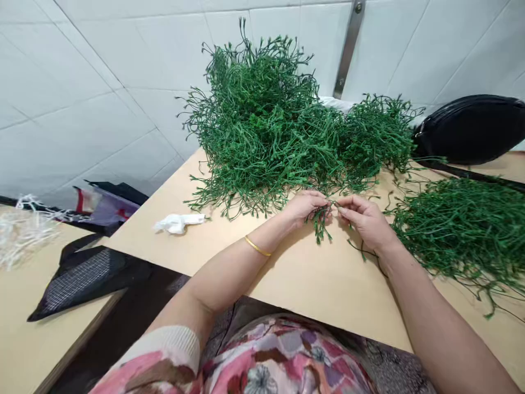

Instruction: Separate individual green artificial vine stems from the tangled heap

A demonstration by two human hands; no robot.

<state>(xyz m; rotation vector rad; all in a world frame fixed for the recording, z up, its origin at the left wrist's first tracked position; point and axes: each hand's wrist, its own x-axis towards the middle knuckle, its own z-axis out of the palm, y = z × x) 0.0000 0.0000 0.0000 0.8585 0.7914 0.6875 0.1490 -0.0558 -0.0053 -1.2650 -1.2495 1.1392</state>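
Note:
My left hand [305,208] is closed around a small bunch of thin green artificial stems [320,225], whose tips hang below the fingers. Close by on its right, my right hand [363,219] pinches a thin green stem between thumb and fingertips. The fingers of both hands nearly meet over the tabletop [287,268]. Just beyond them rises a large heap of green artificial stems [262,126] with small forked tips. Another pile of green stems [463,224] lies beside my right forearm. A few loose strands lie under my right wrist.
A crumpled white wrapper or tissue [176,222] lies on the table's left side. At the back right rests a black bag [471,128] with a strap. On a neighbouring surface at left are white strands [28,232] and a black mesh item [77,276]. A tiled wall [102,65] stands behind.

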